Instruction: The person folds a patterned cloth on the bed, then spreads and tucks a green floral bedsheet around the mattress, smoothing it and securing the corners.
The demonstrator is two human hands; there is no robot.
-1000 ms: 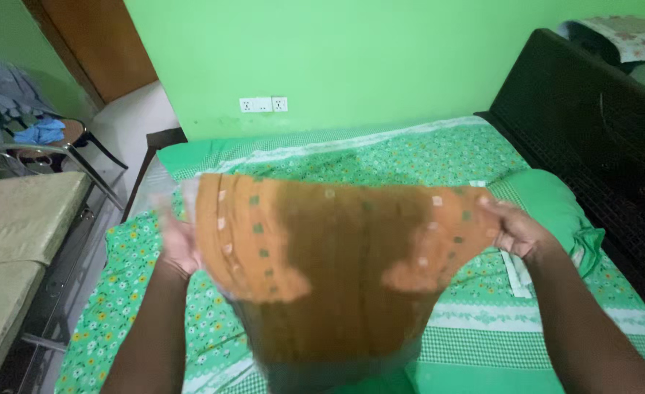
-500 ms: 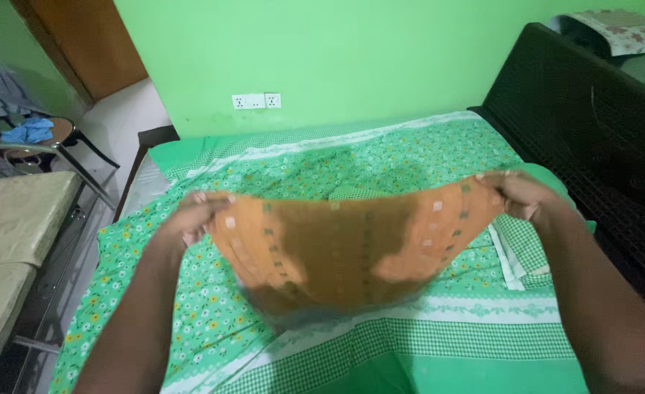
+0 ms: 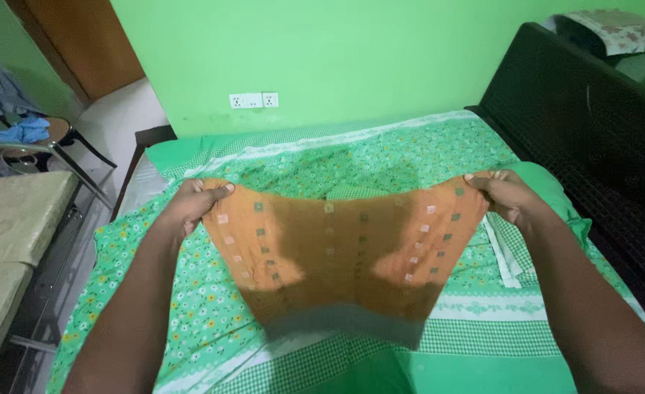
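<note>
Two hands: left hand point(image 3: 191, 206) and right hand point(image 3: 503, 195) each pinch a top corner of the orange cloth point(image 3: 340, 255).
Bed point(image 3: 191, 306): lies under the hanging cloth.
Cloth: sags midway; keep both corners level, tension even.

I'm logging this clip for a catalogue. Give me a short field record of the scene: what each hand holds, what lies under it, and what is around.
left hand: grips the left top corner of the orange cloth
right hand: grips its right top corner
cloth state: stretched wide between both hands, lower part hanging above the bed
bed: green flowered sheet, dark headboard on the right
pillow: green, beside the right hand
wall: green, with white sockets
chair: far left, clothes on it
</note>
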